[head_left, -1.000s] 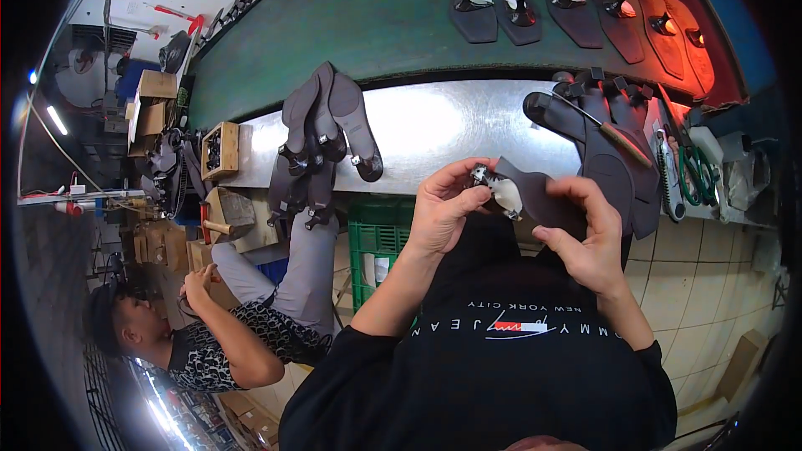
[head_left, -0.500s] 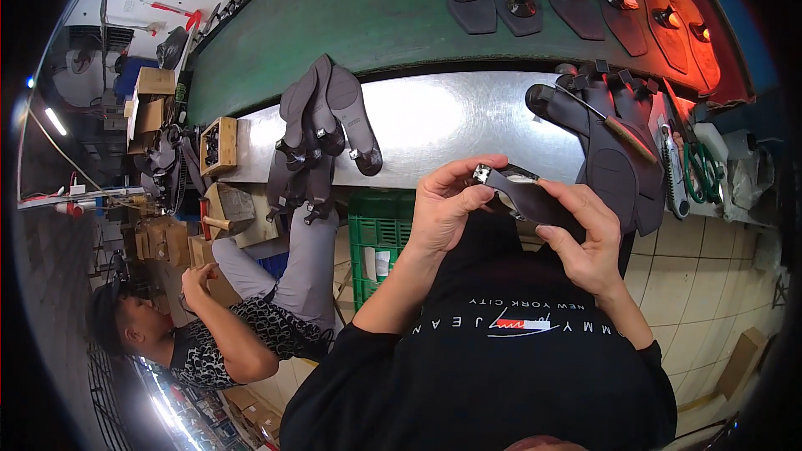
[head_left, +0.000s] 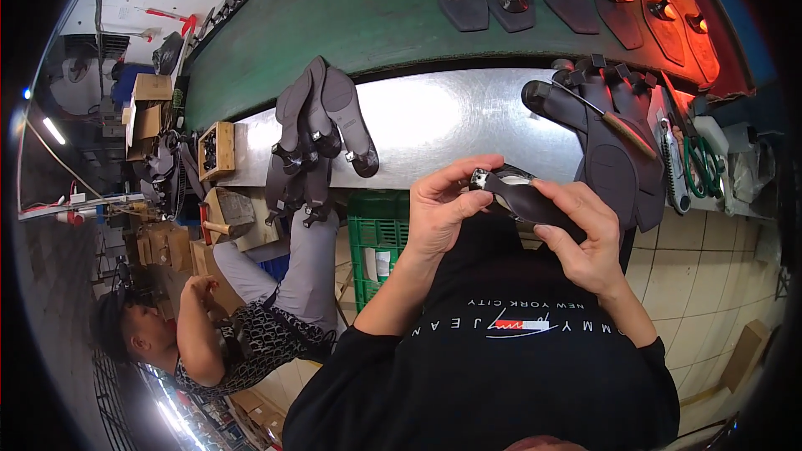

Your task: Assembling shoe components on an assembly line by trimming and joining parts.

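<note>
Held sole [head_left: 530,202] before bench [head_left: 451,113]; left soles [head_left: 342,102], right soles [head_left: 612,174] atop; farther right, apparently scissors [head_left: 692,140]; belt [head_left: 351,38] behind.

The shiny silver metal benchtop [head_left: 451,113] is passable across its middle. Dark-grey heeled soles [head_left: 338,96] block its left part, stacked black soles [head_left: 608,163] under a wooden-handled metal tool [head_left: 632,135] its right; the left hand [head_left: 439,207] and right hand [head_left: 582,230], gripping a dark curved sole [head_left: 526,200], crowd its near edge.

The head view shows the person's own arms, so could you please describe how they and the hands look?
Plain black sleeves end near the elbows; the forearms are bare. The left hand and right hand wear no gloves; no watch or ring shows.
</note>
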Demonstrator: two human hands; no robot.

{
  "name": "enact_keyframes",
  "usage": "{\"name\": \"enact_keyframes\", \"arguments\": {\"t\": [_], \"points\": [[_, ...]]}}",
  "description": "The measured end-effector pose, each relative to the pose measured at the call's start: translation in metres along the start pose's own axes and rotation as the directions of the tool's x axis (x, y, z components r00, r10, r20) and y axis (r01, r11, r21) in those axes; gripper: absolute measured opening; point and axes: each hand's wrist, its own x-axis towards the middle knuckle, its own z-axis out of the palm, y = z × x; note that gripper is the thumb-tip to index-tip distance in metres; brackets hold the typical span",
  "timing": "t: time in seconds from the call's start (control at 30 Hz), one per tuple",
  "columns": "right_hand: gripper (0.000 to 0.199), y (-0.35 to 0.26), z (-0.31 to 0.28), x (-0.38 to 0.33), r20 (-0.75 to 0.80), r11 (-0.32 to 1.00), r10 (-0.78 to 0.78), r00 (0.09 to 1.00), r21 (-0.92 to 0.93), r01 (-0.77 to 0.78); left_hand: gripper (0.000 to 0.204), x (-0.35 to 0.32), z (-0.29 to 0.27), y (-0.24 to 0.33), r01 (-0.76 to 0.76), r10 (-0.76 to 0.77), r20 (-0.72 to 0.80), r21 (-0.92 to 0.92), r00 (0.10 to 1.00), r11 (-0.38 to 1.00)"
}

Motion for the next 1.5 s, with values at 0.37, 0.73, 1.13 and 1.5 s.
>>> {"name": "enact_keyframes", "arguments": {"t": [0.37, 0.73, 1.13, 1.5], "points": [[0.045, -0.005, -0.003, 0.004, 0.004, 0.996, -0.034, 0.999, -0.087, 0.034, 0.034, -0.002, 0.0, -0.003, -0.172, 0.15, 0.126, 0.18, 0.981, 0.969], [0.044, -0.007, -0.003, 0.001, 0.041, 0.932, -0.17, 0.985, -0.319, 0.174, 0.04, 0.0, -0.005, 0.001, -0.197, 0.133, 0.261, 0.236, 0.956, 0.951], [0.045, 0.011, 0.0, 0.005, 0.093, 0.982, 0.001, 0.996, -0.19, 0.017, 0.04, -0.009, 0.007, -0.002, 0.066, -0.084, 0.055, 0.271, 0.995, 0.96], [0.017, 0.018, 0.003, 0.003, 0.095, 0.988, 0.089, 0.992, -0.133, -0.076, 0.043, -0.009, 0.013, -0.004, 0.201, -0.21, 0.012, 0.242, 0.978, 0.949]]}}
